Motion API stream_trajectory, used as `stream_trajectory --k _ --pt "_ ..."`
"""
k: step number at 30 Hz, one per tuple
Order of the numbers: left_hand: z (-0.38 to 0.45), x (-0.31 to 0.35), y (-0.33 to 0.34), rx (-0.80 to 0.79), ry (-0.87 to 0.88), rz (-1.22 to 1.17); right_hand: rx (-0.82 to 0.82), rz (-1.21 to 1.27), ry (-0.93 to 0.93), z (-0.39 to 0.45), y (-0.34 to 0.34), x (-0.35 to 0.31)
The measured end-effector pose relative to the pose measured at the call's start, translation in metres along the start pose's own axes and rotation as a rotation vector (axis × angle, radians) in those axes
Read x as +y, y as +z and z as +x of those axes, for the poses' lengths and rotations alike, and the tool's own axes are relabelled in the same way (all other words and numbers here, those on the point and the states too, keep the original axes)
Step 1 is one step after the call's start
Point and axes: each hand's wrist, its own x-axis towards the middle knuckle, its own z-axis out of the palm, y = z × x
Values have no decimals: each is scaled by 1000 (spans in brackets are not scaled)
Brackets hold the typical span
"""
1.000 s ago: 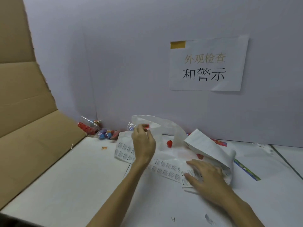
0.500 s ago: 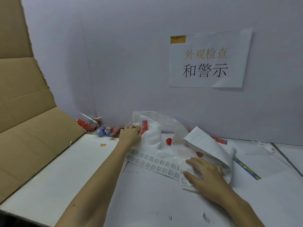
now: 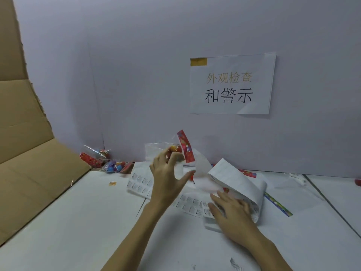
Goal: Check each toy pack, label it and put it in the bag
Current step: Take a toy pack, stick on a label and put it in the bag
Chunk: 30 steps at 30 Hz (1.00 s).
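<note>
My left hand [image 3: 168, 173] is raised above the table and pinches a toy pack [image 3: 184, 149], a clear bag with a red printed header card and a small orange-red ball inside. My right hand [image 3: 232, 214] lies flat, fingers straight, on a strip of printed labels [image 3: 189, 204] that runs left across the white table [image 3: 88, 212]. A curled white label sheet [image 3: 234, 177] arches just behind my right hand. A translucent white plastic bag [image 3: 203, 173] lies crumpled between both hands, partly hidden by my left hand.
Several more toy packs [image 3: 109, 163] lie piled in the back left corner by the wall. A brown cardboard flap [image 3: 29, 153] slopes up on the left. A printed paper sign [image 3: 232, 85] hangs on the wall. A colourful card strip [image 3: 277, 204] lies right of the label sheet.
My left hand reached down to the bag at the back, then lifted up and right with a toy pack pinched in it. My right hand stayed on the labels.
</note>
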Motion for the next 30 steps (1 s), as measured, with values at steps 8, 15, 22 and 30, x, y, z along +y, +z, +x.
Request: stream_trajectory --k 8,15,22,30 --pt "-44 44 20 -296 -567 -960 276 494 20 -3 -13 -7" --pt "-47 51 17 -447 -615 -1023 281 1011 45 -5 -33 -15" --pt "-38 45 5 -306 -611 -933 395 916 -28 -4 -37 -7" --pt "-34 37 4 -179 -607 -918 312 934 -32 -8 -43 -10"
